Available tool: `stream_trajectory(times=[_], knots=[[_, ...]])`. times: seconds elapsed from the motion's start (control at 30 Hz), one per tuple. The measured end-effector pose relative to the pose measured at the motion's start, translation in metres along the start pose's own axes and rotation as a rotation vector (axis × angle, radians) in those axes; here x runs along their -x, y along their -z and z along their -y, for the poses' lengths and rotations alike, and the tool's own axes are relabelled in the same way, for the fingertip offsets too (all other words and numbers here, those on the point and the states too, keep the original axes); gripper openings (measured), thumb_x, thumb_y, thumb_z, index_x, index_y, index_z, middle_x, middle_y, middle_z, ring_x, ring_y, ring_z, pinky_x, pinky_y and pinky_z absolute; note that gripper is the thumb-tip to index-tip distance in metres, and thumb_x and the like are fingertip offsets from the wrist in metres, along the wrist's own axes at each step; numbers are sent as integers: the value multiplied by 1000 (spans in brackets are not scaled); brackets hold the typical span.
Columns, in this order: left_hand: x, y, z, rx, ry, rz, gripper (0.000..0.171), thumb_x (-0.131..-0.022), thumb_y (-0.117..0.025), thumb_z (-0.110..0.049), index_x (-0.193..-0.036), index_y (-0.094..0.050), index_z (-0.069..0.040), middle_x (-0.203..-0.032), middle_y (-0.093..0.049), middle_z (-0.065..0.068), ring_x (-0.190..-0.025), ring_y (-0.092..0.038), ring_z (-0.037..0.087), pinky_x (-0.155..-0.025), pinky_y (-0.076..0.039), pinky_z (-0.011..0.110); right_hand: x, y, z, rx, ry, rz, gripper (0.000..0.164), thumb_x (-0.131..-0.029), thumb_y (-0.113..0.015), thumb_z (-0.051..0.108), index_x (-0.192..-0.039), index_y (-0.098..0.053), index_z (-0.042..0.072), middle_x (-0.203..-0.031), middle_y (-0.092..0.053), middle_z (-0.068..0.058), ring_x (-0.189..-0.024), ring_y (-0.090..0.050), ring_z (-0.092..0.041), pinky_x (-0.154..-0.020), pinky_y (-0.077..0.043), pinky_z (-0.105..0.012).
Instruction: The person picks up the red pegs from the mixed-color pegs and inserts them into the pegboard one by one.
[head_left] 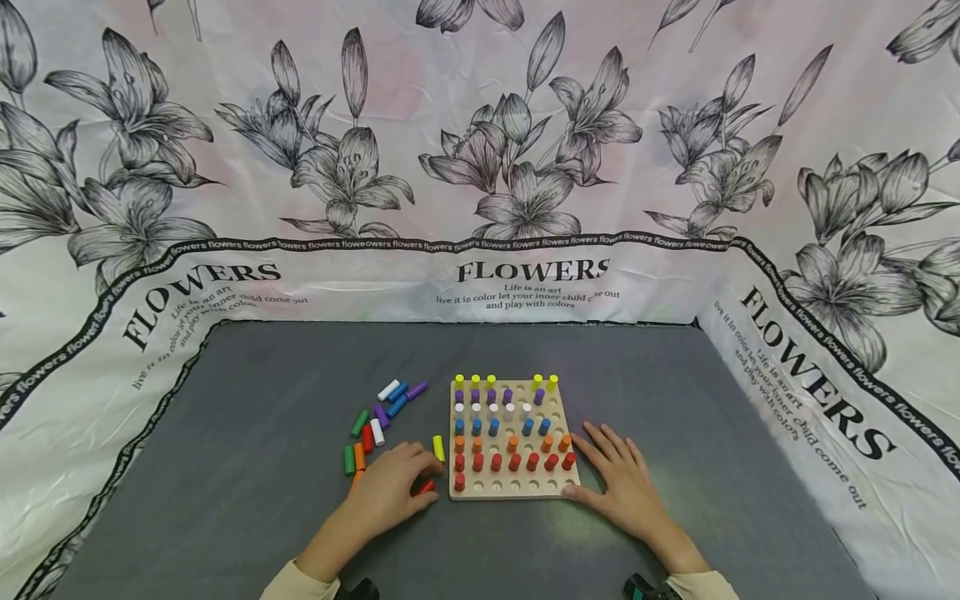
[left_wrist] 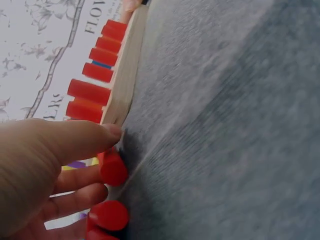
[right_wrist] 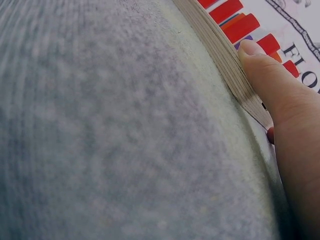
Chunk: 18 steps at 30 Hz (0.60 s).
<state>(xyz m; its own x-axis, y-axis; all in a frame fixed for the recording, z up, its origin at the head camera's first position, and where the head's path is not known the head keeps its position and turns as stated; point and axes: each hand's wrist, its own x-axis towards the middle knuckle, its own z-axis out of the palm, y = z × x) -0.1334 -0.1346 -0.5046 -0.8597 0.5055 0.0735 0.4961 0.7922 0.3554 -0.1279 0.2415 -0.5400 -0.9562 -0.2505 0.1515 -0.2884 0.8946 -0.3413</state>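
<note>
A wooden pegboard (head_left: 517, 492) lies on the grey cloth, holding rows of yellow, purple, white, blue, orange and red pegs. To its left, my left hand (head_left: 386, 487) has thumb and fingers curled around a red peg (head_left: 426, 487); in the left wrist view that red peg (left_wrist: 114, 169) sits between thumb and fingertips, low by the cloth. More red pegs (left_wrist: 109, 216) lie just under those fingers. My right hand (head_left: 618, 483) rests at the board's right edge with fingers spread. Its thumb (right_wrist: 262, 65) lies on the near right corner of the board (right_wrist: 225, 65).
Left of the board lie loose pegs, among them a yellow one (head_left: 438, 448), a green one (head_left: 348, 460), a white one (head_left: 377, 432) and a blue one (head_left: 397, 407). A flower-printed cloth (head_left: 360, 283) borders the grey surface (head_left: 262, 400) at the back and sides.
</note>
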Motion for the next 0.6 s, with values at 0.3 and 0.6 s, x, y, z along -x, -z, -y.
stream_trajectory(times=[0.3, 0.6], knots=[[-1, 5, 0, 27, 18, 21, 20, -81, -82, -32, -95, -71, -22, -74, -51, -12, -67, -40, 2, -61, -34, 20, 1, 0, 0, -4, -14, 22, 81, -82, -68, 63, -149, -45, 26, -161, -35, -8, -149, -25, -39, -115, -12, -67], [-3, 7, 3, 107, 28, 66, 25, -81, -82, -30, -100, -72, -17, -77, -53, -9, -62, -42, 1, -57, -37, 18, 0, -1, -2, -9, 1, 7, 82, -81, -69, 63, -149, -45, 25, -160, -35, -8, -149, -25, -39, -115, -12, -67]])
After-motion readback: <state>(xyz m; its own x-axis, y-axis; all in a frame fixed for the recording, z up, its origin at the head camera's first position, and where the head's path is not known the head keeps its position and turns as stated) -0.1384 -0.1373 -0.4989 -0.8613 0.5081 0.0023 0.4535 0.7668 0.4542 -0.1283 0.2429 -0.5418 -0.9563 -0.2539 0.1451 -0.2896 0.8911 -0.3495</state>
